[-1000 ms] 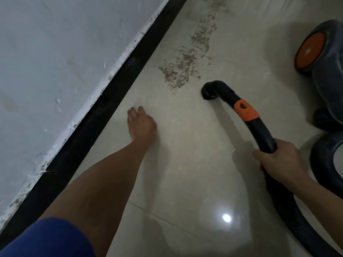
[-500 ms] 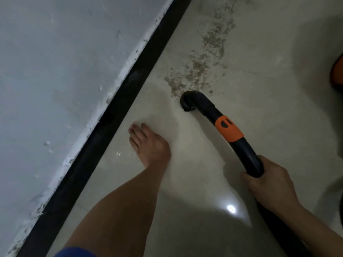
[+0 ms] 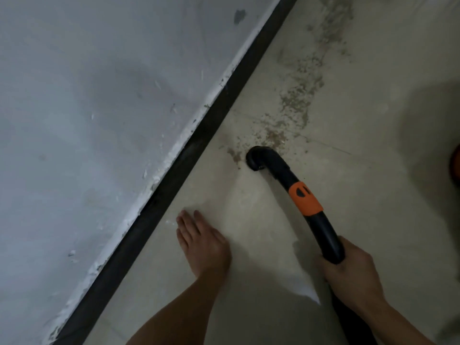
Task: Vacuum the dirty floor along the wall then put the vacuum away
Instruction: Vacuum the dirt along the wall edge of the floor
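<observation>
My right hand (image 3: 348,277) grips the black vacuum hose handle (image 3: 323,235), which carries an orange collar (image 3: 305,199). Its curved black nozzle (image 3: 257,159) points down onto the beige tiled floor, right at the near end of a trail of brown dirt (image 3: 296,103) that runs up along the wall. My left hand is out of view. A small orange piece of the vacuum body (image 3: 455,165) shows at the right edge.
A grey-white wall (image 3: 99,120) with a black skirting strip (image 3: 199,145) runs diagonally on the left. My bare left foot (image 3: 202,245) stands on the floor between the skirting and the hose. A dark shadow lies at the upper right.
The nozzle has travelled from the open floor to the near edge of the dirt trail. My view has swung left, so the vacuum body has almost left the frame. My foot has stepped forward.
</observation>
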